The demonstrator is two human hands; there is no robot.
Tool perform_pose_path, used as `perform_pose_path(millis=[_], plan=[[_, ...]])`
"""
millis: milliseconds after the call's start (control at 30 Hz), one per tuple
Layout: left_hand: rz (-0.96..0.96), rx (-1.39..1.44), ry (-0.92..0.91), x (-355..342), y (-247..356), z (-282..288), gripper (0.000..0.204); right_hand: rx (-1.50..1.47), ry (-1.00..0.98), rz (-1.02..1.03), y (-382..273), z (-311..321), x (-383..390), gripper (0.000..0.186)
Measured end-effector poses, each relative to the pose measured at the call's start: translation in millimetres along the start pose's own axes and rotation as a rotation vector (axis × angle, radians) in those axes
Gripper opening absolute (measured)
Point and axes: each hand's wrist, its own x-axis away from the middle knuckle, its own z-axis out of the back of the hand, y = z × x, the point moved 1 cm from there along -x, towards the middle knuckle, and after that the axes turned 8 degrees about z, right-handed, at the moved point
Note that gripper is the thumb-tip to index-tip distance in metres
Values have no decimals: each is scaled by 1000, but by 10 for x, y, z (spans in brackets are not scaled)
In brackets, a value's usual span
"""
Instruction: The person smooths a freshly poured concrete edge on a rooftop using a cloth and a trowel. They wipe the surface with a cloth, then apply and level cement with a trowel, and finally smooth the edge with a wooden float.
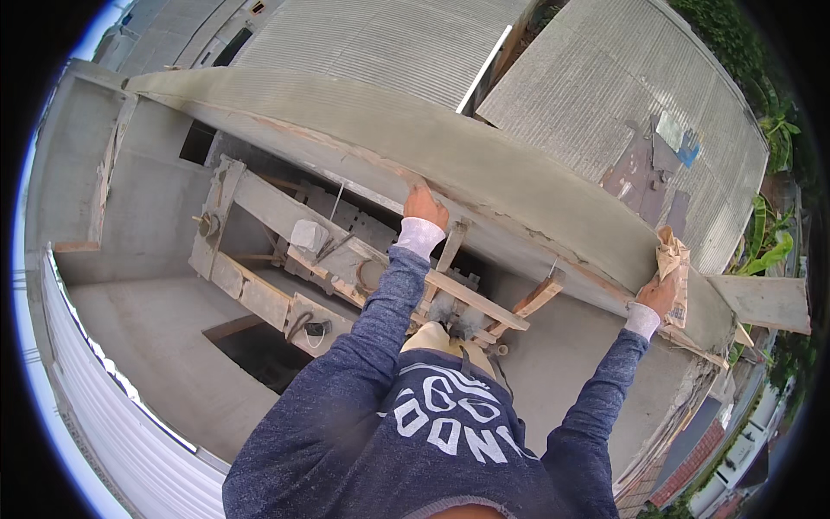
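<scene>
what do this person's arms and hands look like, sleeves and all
The left hand and right hand are both bare, without gloves. The left sleeve and right sleeve are long, dark blue and slightly mottled. A pale, whitish left cuff and right cuff show at the wrists. The sleeves match the dark blue top.

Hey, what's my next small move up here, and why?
I'd probably slide the paper a little along the wall, keeping it lightly pressed. Your right hand already grips it at the wall's right part, and your left hand is at the wall's near edge, which may help steady you.
</scene>
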Motion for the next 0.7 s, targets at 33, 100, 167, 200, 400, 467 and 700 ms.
perform_pose_path(millis=[33, 100, 167, 200, 400, 467, 700], plan=[[30, 61, 8, 58, 46, 22, 34, -113, -29, 51, -591, 58, 18, 42], [44, 84, 3, 112, 59, 3, 36, -278, -186, 278, -1649, 100, 182, 52], [56, 162, -29, 76, 34, -41, 45, -540, -460, 552, -2638, 429, 393, 58], [53, 207, -65, 53, -12, -55, 53, -662, -489, 704, -3011, 652, 535, 60], [25, 403, -6, 151, -78, -107, 80, -1197, -736, 448, -2612, 1408, 613, 37], [34, 464, 83, 119, -116, -131, 61, -1319, -492, 80, -2259, 1431, 580, 45], [116, 630, 63, 183, 280, 216, 68, -1531, -58, -453, -992, 1535, 539, 50]])
